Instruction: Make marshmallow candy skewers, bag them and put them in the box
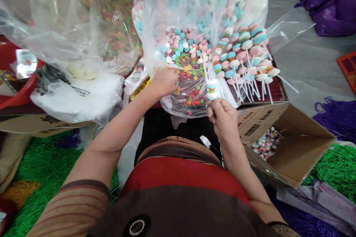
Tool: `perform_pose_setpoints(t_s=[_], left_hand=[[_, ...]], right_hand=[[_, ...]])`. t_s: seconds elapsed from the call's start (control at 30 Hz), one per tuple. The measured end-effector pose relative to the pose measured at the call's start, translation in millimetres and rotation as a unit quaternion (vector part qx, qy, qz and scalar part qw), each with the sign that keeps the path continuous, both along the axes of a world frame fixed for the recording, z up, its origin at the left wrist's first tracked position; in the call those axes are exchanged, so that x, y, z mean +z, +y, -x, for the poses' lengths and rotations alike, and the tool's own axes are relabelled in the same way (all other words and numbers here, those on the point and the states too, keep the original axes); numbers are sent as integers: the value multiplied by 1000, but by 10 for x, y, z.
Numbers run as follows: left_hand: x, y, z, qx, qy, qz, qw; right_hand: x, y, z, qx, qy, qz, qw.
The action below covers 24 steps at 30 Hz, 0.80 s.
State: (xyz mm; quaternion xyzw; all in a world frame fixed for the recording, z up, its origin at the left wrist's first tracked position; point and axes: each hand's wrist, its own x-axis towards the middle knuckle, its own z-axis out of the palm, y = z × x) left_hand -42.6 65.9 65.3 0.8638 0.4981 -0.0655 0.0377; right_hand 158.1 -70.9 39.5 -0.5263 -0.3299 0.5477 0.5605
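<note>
Right hand [224, 116] grips skewer [211, 89] | left hand [165, 81] near rings [185, 61], hold we cannot tell | risk: loose pinch could drop skewer

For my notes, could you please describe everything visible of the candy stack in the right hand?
The stack appears roughly upright, held from below by the right hand. Rounded, matte-looking white and blue pieces sandwich an orange middle. White sticks lie beside it; its own stick can't be made out.
</note>
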Motion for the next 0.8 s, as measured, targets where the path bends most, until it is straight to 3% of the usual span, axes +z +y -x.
perform_pose_setpoints(t_s=[0.17, 0.3, 0.47, 0.57, 0.63, 0.73, 0.8], left_hand=[[-21, -162, -12, -21, 4, -32, 999], [-122, -88, 5, -27, -8, -24, 999], [-244, 51, 109, -5, -82, -4, 997], [-261, 51, 186, 38, -197, 7, 980], [-262, 20, 225, 85, -340, 45, 936], [-269, -65, 230, 160, -551, 144, 806], [-275, -140, 190, 193, -629, 192, 728]], right_hand=[[17, 14, 44, 10, -8, -4, 1000], [49, 15, 75, 14, -15, -5, 1000], [57, -6, 61, 5, -14, 3, 1000], [49, -14, 45, 6, -14, 5, 1000], [33, -14, 48, 17, -17, 9, 1000], [-12, -9, 86, 62, -36, 20, 997], [-48, -5, 122, 96, -64, 18, 993]])
